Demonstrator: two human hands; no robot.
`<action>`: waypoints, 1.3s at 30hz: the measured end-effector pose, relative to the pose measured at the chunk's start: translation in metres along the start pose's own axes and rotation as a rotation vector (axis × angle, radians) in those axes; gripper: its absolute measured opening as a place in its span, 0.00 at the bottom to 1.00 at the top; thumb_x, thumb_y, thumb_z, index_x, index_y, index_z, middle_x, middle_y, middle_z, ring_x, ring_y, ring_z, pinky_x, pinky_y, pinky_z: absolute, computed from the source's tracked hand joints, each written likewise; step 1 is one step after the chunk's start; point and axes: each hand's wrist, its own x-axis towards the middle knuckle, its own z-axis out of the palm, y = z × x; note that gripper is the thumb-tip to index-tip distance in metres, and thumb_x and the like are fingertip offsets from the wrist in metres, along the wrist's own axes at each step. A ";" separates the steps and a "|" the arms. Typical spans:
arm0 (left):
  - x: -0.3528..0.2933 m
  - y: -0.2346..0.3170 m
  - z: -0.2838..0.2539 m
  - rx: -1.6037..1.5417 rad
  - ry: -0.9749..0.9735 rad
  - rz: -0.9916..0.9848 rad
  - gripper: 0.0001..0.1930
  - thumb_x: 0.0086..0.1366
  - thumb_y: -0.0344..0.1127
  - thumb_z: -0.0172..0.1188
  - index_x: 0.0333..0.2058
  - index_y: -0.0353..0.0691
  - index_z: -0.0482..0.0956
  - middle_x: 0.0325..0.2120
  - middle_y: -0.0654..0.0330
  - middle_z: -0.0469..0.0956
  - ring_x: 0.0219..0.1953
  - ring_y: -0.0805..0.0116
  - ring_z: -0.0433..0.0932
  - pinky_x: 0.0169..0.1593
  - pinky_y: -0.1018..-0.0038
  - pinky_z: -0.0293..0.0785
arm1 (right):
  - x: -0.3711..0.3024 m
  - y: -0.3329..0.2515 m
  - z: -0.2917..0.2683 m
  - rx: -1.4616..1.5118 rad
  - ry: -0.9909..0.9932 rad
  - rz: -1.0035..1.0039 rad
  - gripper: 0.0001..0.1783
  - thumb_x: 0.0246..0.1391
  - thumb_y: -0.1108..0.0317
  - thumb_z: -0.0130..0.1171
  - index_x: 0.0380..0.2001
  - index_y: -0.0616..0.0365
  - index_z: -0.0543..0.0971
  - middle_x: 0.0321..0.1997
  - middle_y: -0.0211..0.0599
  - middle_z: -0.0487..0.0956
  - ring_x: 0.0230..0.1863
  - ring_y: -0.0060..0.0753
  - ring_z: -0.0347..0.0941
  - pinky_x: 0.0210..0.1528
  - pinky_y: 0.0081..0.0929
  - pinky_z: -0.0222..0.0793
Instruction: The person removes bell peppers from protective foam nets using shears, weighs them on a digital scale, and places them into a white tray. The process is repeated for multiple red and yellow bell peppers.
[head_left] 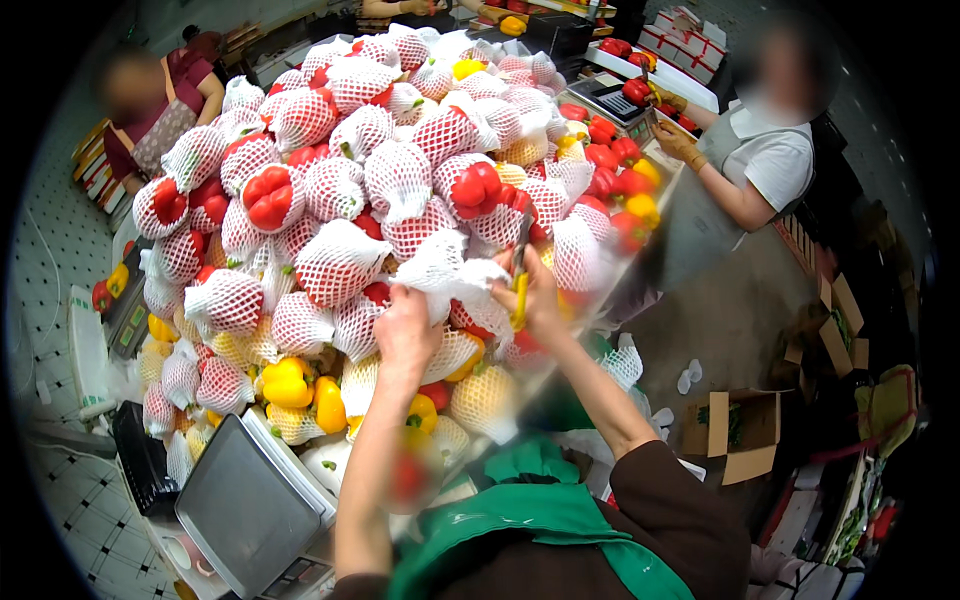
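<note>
We have a white foam-net sleeve point(437, 262) between our two hands, over the near slope of the pile, a little right of the middle of the surface point(672, 185). The fingers of our left hand point(405, 335) are pinched narrowly on its lower left part; whether a pepper sits inside, we cannot tell. Our right hand point(538, 300) is wrapped around a yellow-handled tool point(520, 300), perhaps scissors, its dark end pointing toward the far edge. That hand is also at the sleeve's right end, touching it or nearly so. The bunched sleeve's long axis runs roughly left to right, so it lies just beyond the left fingers and to the left of the right ones, with the tool crosswise to it. Both hands look about equally near. Netted red peppers point(335, 262) crowd around it; bare yellow peppers point(288, 383) lie toward the near left corner, near a grey-topped scale point(250, 510).
</note>
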 end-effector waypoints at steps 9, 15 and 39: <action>-0.030 -0.001 -0.048 -0.538 0.339 0.210 0.25 0.38 0.29 0.64 0.40 0.38 0.72 0.47 0.45 0.70 0.49 0.47 0.72 0.51 0.63 0.69 | -0.033 0.013 -0.003 0.111 0.143 0.221 0.14 0.44 0.80 0.61 0.34 0.56 0.69 0.29 0.22 0.69 0.32 0.12 0.64 0.35 0.14 0.62; -0.052 0.015 -0.040 -0.762 -0.052 0.207 0.34 0.41 0.31 0.67 0.49 0.43 0.63 0.53 0.47 0.66 0.52 0.53 0.71 0.53 0.65 0.68 | -0.043 0.002 0.026 0.105 -0.169 0.158 0.14 0.49 0.74 0.62 0.40 0.60 0.73 0.32 0.24 0.71 0.35 0.17 0.66 0.38 0.18 0.65; -0.043 0.152 0.038 -1.081 -0.364 0.263 0.33 0.43 0.28 0.67 0.50 0.39 0.64 0.39 0.57 0.74 0.42 0.66 0.75 0.48 0.72 0.69 | -0.276 0.032 -0.228 -1.001 0.833 0.597 0.31 0.37 0.60 0.73 0.47 0.57 0.73 0.39 0.38 0.77 0.42 0.38 0.74 0.44 0.30 0.69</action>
